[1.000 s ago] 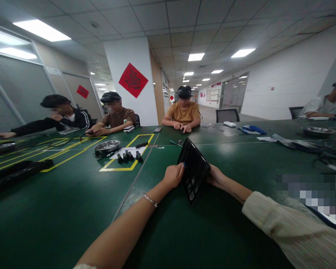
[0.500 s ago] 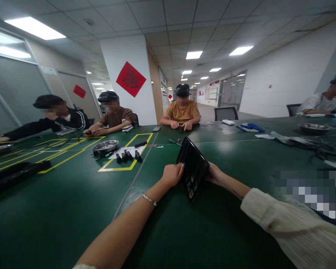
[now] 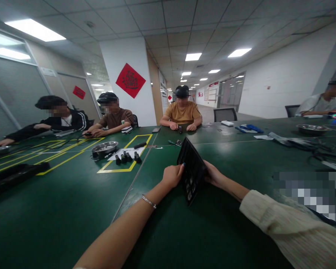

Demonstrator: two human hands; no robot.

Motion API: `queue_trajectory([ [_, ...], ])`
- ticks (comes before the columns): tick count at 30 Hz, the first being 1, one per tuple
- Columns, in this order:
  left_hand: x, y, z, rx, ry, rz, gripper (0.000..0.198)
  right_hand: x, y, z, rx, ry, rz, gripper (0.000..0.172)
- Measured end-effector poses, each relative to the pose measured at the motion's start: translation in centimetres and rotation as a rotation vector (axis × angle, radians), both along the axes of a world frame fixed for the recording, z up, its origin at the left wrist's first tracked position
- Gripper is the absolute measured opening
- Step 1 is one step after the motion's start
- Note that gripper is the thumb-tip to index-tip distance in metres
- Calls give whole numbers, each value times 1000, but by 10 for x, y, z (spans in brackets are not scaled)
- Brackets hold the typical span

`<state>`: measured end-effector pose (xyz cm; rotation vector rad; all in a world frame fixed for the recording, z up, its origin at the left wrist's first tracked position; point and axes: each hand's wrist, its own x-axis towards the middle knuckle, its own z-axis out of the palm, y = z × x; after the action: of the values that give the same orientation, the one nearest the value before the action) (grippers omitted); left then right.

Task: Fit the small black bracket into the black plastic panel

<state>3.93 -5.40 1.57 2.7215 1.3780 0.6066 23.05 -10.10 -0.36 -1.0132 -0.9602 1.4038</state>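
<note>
Both my hands hold a flat black tray (image 3: pixel 192 170) with small compartments, tilted steeply on its edge above the green table (image 3: pixel 72 209). My left hand (image 3: pixel 172 175) grips its left edge, fingers curled round it, a bracelet on the wrist. On the tray's right side my right hand (image 3: pixel 214 175) is closed against it, partly hidden behind it, and a cream sleeve covers that arm.
A metal dish (image 3: pixel 104 147) and several small black parts (image 3: pixel 126 157) lie in a yellow-taped rectangle to the left. Three seated people work at the far side, another at the far right. A long black tray (image 3: pixel 14 178) lies at the left. Tools and cables lie at the right.
The tray has turned more steeply on edge between my hands, showing a narrower face. Both hands stay in the same spot.
</note>
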Motion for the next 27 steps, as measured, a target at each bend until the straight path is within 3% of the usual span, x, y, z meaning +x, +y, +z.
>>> queue_trajectory([
  [6, 1, -4, 0, 31, 24, 19, 63, 2, 6, -6, 8, -17, -24, 27],
  [27, -2, -5, 0, 87, 71, -44, 37, -2, -1, -1, 0, -22, -22, 28],
])
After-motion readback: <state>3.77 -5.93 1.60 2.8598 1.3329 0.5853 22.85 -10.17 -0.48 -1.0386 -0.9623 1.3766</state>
